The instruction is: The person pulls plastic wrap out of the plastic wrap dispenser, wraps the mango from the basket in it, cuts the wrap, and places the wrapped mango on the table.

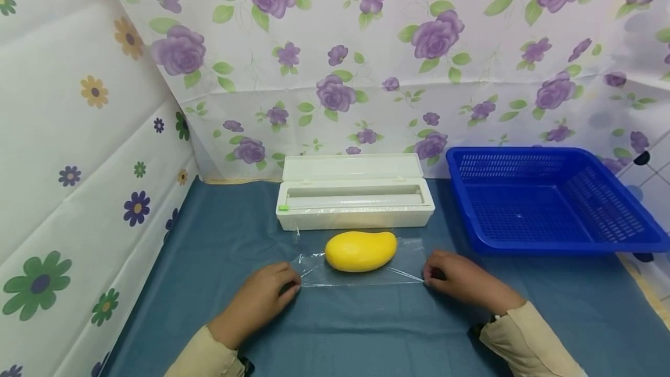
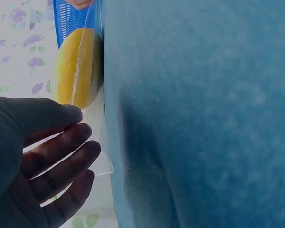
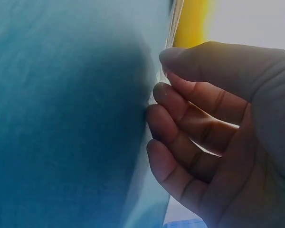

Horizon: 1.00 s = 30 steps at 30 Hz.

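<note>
Clear film (image 1: 348, 279) is spanning left grip (image 1: 264, 295) and right grip (image 1: 463, 278), both pinching it; I'm favouring even tension, mango (image 1: 361, 252) between.

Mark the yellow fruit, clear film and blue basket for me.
Yellow fruit (image 1: 360, 252): head view, middle of its body.
Clear film (image 1: 410, 256): head view, part right of the fruit.
Blue basket (image 1: 567, 247): head view, near rim.

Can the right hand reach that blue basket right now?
Probably yes: the blue basket sits just beyond the right hand with nothing standing between, but that hand would likely need to release the clear film it pinches.
</note>
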Each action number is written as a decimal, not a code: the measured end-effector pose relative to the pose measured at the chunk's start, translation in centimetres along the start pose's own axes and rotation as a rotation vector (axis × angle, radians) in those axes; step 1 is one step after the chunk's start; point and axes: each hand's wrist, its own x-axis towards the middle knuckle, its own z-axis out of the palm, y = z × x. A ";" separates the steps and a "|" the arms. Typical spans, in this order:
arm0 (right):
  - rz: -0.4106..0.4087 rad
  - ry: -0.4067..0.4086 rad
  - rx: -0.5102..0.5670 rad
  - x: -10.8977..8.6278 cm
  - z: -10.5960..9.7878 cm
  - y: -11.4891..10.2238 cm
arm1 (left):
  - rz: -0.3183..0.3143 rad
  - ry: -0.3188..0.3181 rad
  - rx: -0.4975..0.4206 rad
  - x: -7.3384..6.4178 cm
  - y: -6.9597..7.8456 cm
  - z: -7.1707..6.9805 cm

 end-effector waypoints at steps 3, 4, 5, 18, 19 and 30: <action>0.016 0.005 0.007 -0.1 -0.3 -0.1 | 0.003 0.015 -0.005 0.0 0.0 -0.1; 0.025 0.005 0.004 -0.1 -0.4 -0.2 | 0.001 0.019 -0.007 0.0 0.0 -0.2; 0.031 0.006 -0.001 -0.1 -0.5 -0.2 | 0.002 0.026 -0.009 0.0 0.0 -0.2; 0.040 0.068 -0.055 -0.1 -1.3 -1.0 | -0.095 0.061 -0.055 0.3 0.4 -1.1; 0.037 0.072 -0.058 0.0 -1.3 -1.0 | -0.105 0.065 -0.055 0.4 0.4 -1.1; 0.028 0.137 -0.075 1.0 -1.5 -0.6 | -0.133 0.124 -0.070 1.8 0.1 -1.1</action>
